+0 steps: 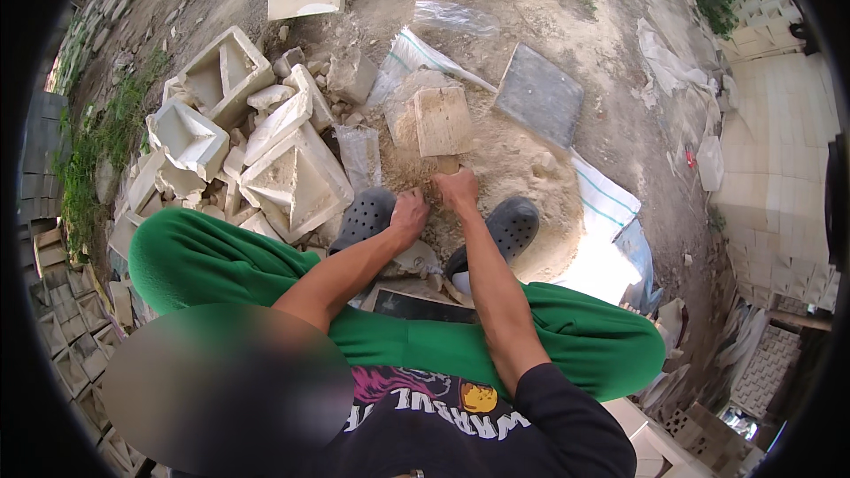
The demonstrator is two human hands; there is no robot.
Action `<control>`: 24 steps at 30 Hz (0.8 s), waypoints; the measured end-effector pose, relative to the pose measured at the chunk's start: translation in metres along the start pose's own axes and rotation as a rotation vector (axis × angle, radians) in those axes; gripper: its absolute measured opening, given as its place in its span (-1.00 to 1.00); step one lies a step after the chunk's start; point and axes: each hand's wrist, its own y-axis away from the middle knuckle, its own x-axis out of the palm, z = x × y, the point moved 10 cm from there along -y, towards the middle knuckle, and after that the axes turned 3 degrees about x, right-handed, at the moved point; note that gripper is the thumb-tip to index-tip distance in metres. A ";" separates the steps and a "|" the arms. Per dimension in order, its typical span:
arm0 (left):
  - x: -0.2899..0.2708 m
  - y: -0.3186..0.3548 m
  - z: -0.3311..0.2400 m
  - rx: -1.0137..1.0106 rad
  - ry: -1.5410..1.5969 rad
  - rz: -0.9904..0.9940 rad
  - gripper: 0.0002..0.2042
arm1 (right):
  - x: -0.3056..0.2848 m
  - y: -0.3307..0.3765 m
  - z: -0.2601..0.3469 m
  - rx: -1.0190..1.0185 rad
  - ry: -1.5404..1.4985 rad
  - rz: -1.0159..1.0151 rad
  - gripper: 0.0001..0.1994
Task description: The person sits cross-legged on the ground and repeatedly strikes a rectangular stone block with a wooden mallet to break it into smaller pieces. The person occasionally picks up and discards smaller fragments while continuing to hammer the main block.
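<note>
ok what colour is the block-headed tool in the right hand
The block-headed tool is pale tan, clearest in the head view.

Large white letters [440,412] stood in a row across the front of the person's black shirt [505,458]; in this view they appeared upside down.

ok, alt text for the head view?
A person's right hand grips a square-headed tan mallet by its handle amid pale crushed material, the left hand close beside. Broken off-white moulds are heaped to the left; a flat grey slab lies right of the mallet's head.
</note>
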 end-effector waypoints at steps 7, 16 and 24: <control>0.009 -0.006 0.012 -0.019 0.193 -0.016 -0.85 | -0.069 0.056 0.119 -0.444 -0.243 -0.224 -0.60; -0.010 -0.008 0.013 0.014 0.289 0.072 -0.88 | -0.011 0.018 0.013 0.005 0.122 -0.033 -0.56; 0.004 -0.008 0.017 -0.003 0.299 0.067 -0.89 | -0.057 0.054 0.106 -0.395 -0.185 -0.146 -0.59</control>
